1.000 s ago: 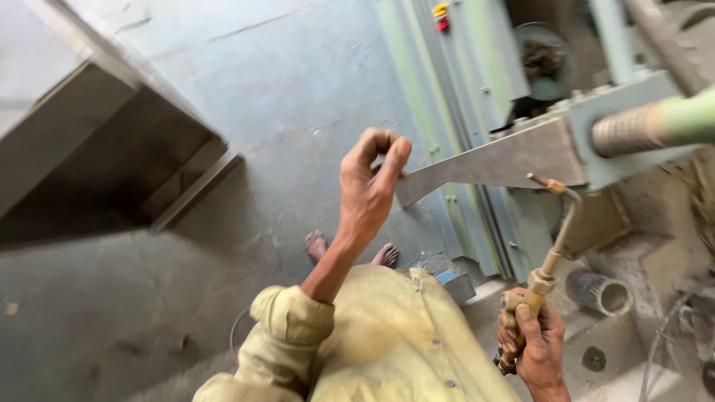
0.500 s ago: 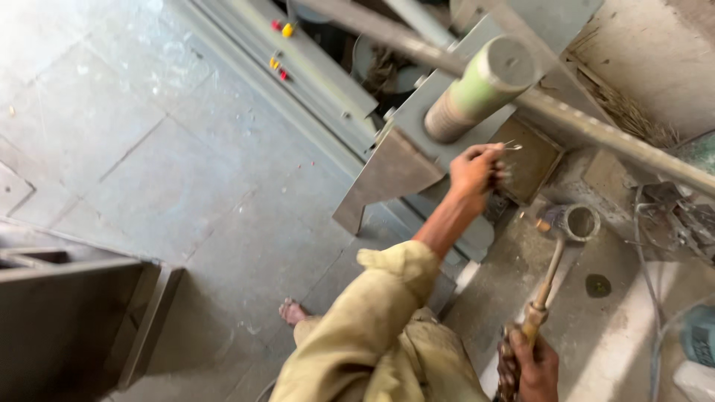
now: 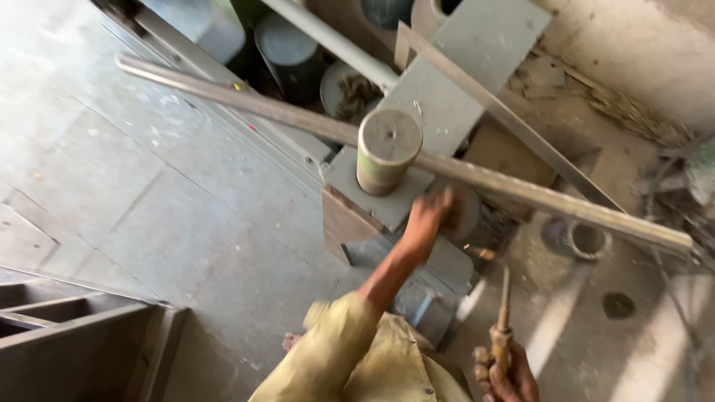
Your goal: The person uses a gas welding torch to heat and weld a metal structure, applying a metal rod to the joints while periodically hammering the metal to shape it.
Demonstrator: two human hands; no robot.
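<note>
Head view: brass torch (image 3: 503, 327) long axis points 12 o'clock, gripped closed in right hand (image 3: 510, 376). Left hand (image 3: 430, 216) reaches toward 1 o'clock, blurred against grey plate (image 3: 387, 205); grip unclear.

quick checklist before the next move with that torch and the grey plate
1. Left hand on the grey plate: ok, at its edge, though blurred.
2. Right hand gripping the brass torch: ok.
3. Torch tip away from the left hand: ok, it points up, below the plate.
4. Flame lit: cannot tell.
5. Long bar lying steady: cannot tell.
6. Bare foot away from the torch: ok.
</note>
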